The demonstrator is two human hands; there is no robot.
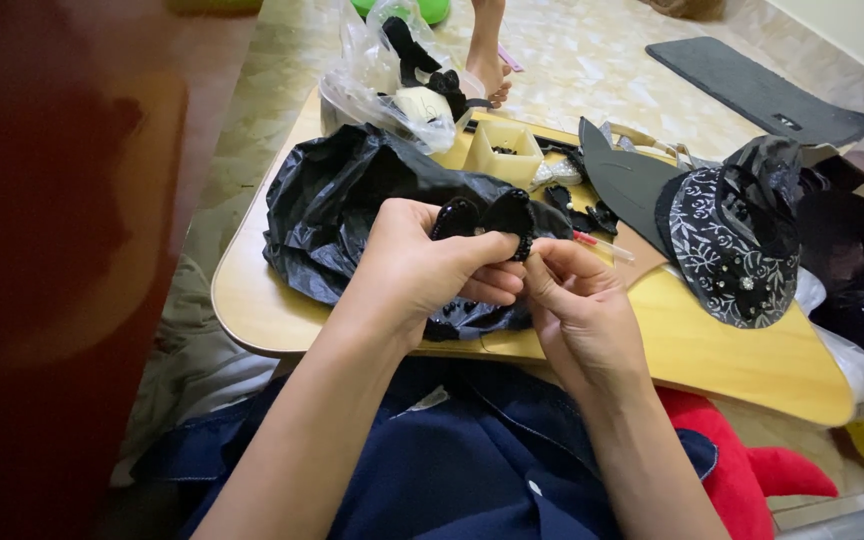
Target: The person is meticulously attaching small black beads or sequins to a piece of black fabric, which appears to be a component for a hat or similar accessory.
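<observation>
Black beaded bow (482, 218) | long axis sideways | left hand (422, 265) grip clamped on it | right hand (577, 300) grip pinched together

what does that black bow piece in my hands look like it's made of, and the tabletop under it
Black bow piece, pinched in the left hand: likely matte fabric, its edge lined with small glossy beads. Tabletop: seemingly light wood or wood-look laminate, smooth with faint grain.

We have a single head-mounted view. It looks steeply down and forward over our lap onto the wooden lap table (722, 360). It sits close: our fingers (497, 280) fill the frame centre. Beyond the fingertips the floor (592, 60) recedes toward the top edge. There is no second view to share any part of the scene.
</observation>
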